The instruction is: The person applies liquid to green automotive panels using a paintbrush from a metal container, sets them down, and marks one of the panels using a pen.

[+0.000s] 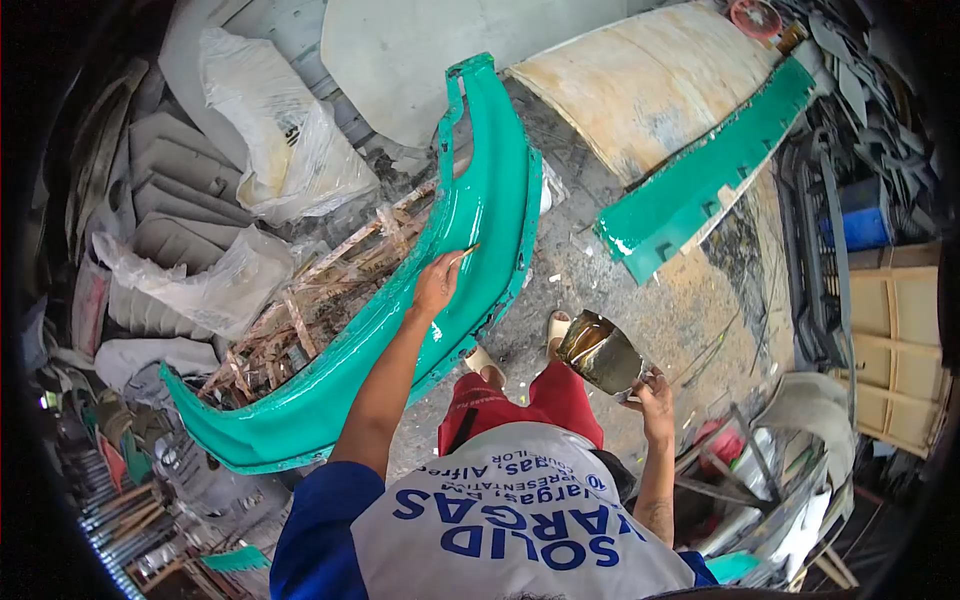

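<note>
A long, curved green molded panel (490,200), shaped like a vehicle bumper, sweeps from the top middle to the lower left, its surface wet and glossy. Over its middle, my left hand (437,285) is closed on a slim yellowish tool (467,252), perhaps a brush; its working end is too small to make out. My right hand (652,400) grips the edge of a dark container (600,352), tilted and open at the top, with brownish, shiny liquid inside. The container is held apart from the panel, above the floor near my feet.
A rusty metal frame (300,325) stands under the curved panel. To the right lies a flat green strip (700,180) beside a tan sheet (640,85). Plastic-wrapped pieces (285,130) pile up at left. A blue bin (862,215) and scrap line the right side.
</note>
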The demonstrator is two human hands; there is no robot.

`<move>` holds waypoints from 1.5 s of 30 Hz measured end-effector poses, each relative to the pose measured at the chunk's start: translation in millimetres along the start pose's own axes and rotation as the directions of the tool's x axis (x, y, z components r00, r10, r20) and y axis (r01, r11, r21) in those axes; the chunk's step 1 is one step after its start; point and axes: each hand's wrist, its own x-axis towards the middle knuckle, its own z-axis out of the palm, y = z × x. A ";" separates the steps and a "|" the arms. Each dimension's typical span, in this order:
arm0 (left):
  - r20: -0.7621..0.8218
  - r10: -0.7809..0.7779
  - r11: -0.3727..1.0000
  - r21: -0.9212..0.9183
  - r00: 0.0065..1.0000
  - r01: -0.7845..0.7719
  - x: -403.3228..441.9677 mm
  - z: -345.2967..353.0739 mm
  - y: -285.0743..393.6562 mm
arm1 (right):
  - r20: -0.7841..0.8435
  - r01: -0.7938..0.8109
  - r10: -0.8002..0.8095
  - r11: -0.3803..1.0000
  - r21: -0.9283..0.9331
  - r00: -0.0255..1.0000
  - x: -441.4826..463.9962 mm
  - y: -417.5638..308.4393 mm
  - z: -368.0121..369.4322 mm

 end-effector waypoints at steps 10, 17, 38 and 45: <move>0.196 0.003 0.989 0.143 0.981 -0.032 -100.7 -37.1 -11.4 | -0.046 0.033 -0.031 0.998 0.050 0.998 -23.5 18.1 30.6; 0.314 -0.040 0.978 0.209 0.948 -0.028 -111.7 -55.2 -7.6 | -0.014 0.034 -0.034 0.999 0.019 0.999 -21.6 21.9 40.6; 0.450 0.056 0.991 0.084 0.891 -0.104 -119.2 -76.4 -11.5 | -0.006 0.053 -0.053 0.998 0.017 0.999 -33.9 23.2 45.9; 0.712 0.057 0.969 0.129 0.700 -0.210 -141.1 -121.6 -14.1 | 0.004 0.058 -0.058 0.998 0.026 0.998 -39.7 27.5 48.4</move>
